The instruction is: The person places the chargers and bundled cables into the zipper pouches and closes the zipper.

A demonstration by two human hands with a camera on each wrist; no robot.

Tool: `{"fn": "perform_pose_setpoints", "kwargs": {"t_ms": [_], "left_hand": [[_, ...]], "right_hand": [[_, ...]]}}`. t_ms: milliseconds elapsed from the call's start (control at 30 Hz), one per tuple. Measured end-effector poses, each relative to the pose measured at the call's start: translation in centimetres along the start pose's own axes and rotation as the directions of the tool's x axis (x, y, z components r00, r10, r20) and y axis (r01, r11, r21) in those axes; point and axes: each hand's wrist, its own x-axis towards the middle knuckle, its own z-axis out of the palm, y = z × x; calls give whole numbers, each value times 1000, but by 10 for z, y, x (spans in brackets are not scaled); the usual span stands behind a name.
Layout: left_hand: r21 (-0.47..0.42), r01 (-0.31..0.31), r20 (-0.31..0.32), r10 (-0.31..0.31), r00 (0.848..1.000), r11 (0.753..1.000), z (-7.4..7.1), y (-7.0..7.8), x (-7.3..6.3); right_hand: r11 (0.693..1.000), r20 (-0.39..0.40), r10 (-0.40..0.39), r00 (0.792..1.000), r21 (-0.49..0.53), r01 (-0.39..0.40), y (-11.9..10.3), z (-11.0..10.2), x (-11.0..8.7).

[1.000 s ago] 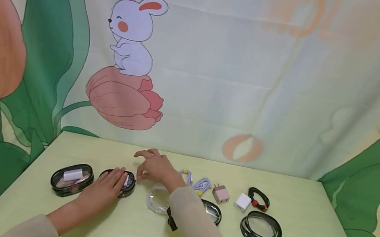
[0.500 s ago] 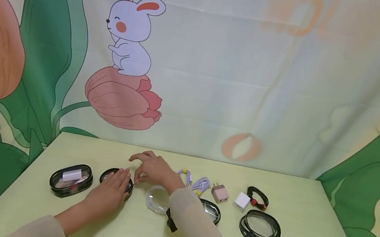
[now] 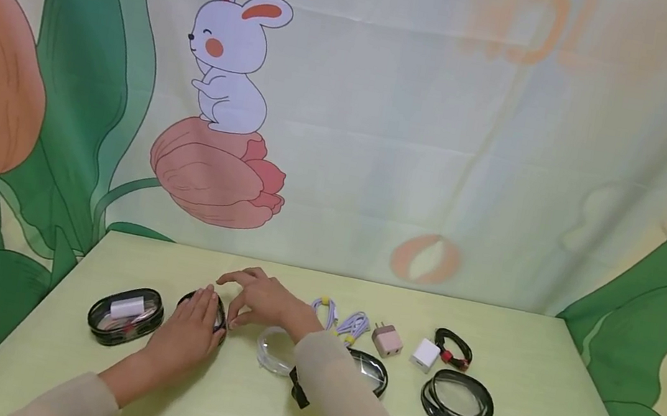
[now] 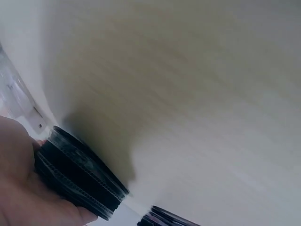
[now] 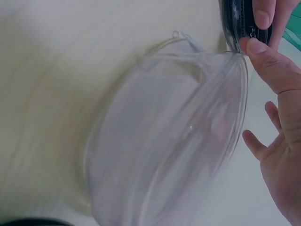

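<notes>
My left hand [image 3: 186, 330] holds a small clear pouch [image 3: 221, 312] with black zipper trim at the left middle of the table, its fingers lying across the top. In the left wrist view, fingers and thumb wrap round the black zippered side of this pouch [image 4: 75, 172]. My right hand [image 3: 266, 299] comes in from the right; in the right wrist view its thumb and index fingertip pinch at the end of the black zipper [image 5: 248, 30], and its other fingers stand spread. The zipper pull itself is hidden by the fingertips. Most of the pouch top is under the left hand.
A black-trimmed pouch [image 3: 93, 319] with a white charger inside lies left. Right of the hands lie a clear pouch [image 3: 271, 364], two black-trimmed pouches [image 3: 383, 379] [image 3: 487, 411], lilac cables [image 3: 354, 323], a pink charger [image 3: 388, 342], a white charger [image 3: 425, 355] and a black cable [image 3: 457, 344].
The right hand has moved left along with the pouch's right edge. The left hand has shifted slightly and turned on the pouch, which has turned a little too.
</notes>
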Motion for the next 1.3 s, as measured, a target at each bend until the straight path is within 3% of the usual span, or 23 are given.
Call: {"fn": "perform_pose_setpoints", "kwargs": {"t_ms": [200, 333, 533, 800, 967, 1100, 1300], "left_hand": [[52, -85, 49, 83, 995, 995, -5, -5, -4], [22, -45, 88, 43, 995, 999, -8, -10, -5], [-2, -11, 80, 12, 997, 1000, -15, -12, -4], [-76, -125, 62, 129, 990, 989, -22, -20, -2], [-137, -36, 54, 44, 998, 990, -21, -19, 3], [-106, 40, 62, -33, 998, 994, -21, -16, 7], [-72, 37, 75, -32, 997, 997, -20, -17, 9]], "right_hand": [[997, -25, 26, 999, -70, -28, -6, 1, 3], [999, 4, 34, 999, -13, -34, -8, 1, 2], [993, 29, 90, 996, 71, -91, -4, -2, -7], [992, -6, 110, 994, 56, -110, 12, -15, -26], [990, 13, 135, 991, 34, -135, 14, -22, -34], [990, 21, 144, 989, -11, -144, 14, -23, -39], [990, 6, 129, 992, -64, -128, 14, -23, -45]]}}
